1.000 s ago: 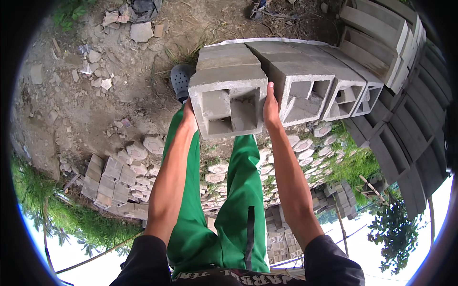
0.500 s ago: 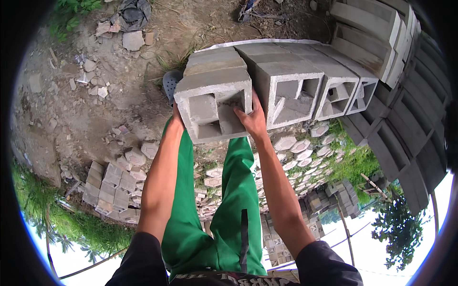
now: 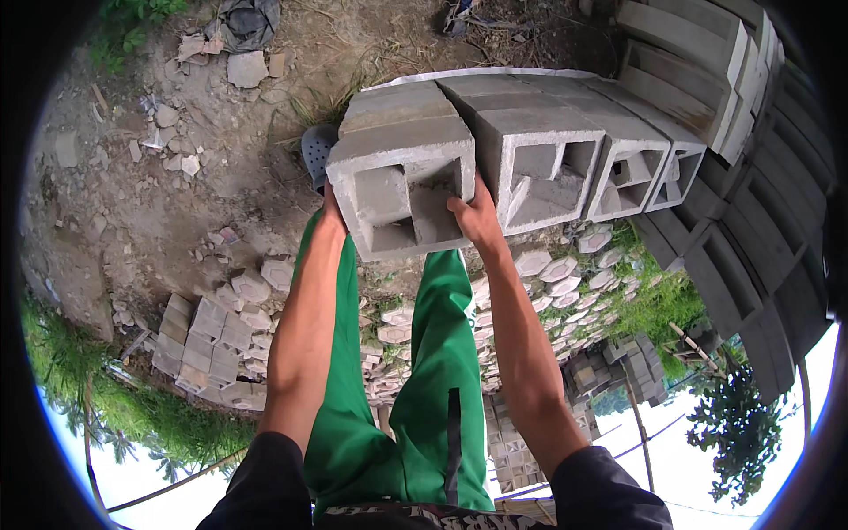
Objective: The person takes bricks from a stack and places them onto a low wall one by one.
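Looking down, we see bare dirt ground [image 3: 177, 203] with scattered rubble filling the upper left. At the right rim, a stack [image 3: 751, 221] of grey hollow blocks curves with the lens. A row [image 3: 574, 150] of three hollow blocks lies across the top centre, open cells facing us, with a pale sheet edge behind it.

Next down in size: our green trousers [image 3: 424, 389] run up the middle of the frame. A heap of pavers [image 3: 212, 336] sits at lower left, with more paving stones [image 3: 565, 274] to the right of the legs.

The block [image 3: 402, 172], grey concrete with two open cells, sits at the left end of the row, its right side touching the neighbouring block. It looks slightly tilted; we cannot tell if it rests on the ground or is lifted clear.

The left hand [image 3: 331, 212] is pressed flat against the block's left face, mostly hidden behind its edge, so the finger positions are unclear. The right hand [image 3: 477, 216] grips the block's lower right corner, fingers curled up into the right cell, thumb outside. Both hands hold the block between them.

A grey clog [image 3: 316, 152] shows just left of the block, on the dirt.
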